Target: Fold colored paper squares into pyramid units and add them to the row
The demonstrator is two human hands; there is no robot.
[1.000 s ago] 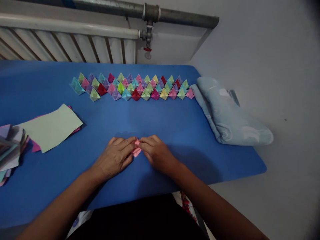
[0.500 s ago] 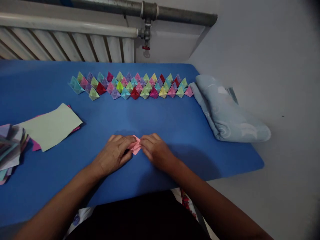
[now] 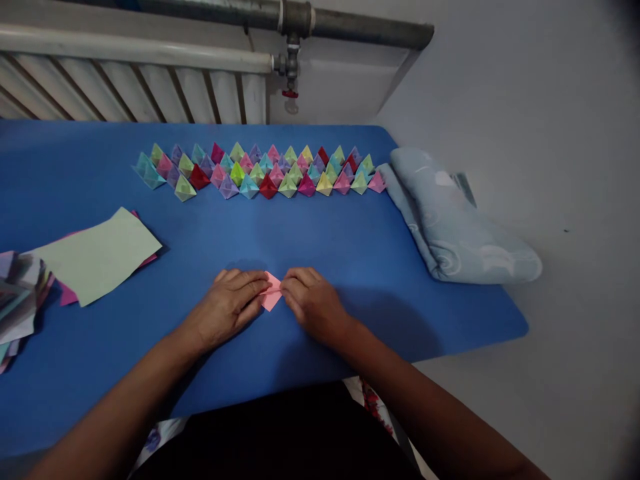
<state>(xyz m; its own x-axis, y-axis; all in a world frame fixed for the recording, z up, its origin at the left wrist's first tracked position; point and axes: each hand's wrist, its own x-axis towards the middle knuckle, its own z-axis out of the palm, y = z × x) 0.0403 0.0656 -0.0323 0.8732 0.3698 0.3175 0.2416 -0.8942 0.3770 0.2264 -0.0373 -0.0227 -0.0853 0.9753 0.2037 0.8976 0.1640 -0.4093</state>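
Our left hand point(image 3: 224, 308) and right hand point(image 3: 316, 303) each grip the small folded pink paper point(image 3: 271, 301); between them, its near face has smoothed (folding seems to be advancing).

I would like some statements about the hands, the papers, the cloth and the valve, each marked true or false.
1. The left hand and the right hand both touch the pink paper. True.
2. The cloth lies at the left end of the table. False: it lies at the right end.
3. The folded shapes lie between the hands and the radiator. True.
4. The pale green sheet lies under a magenta one. False: it lies on top.
5. The valve handle is red. True.
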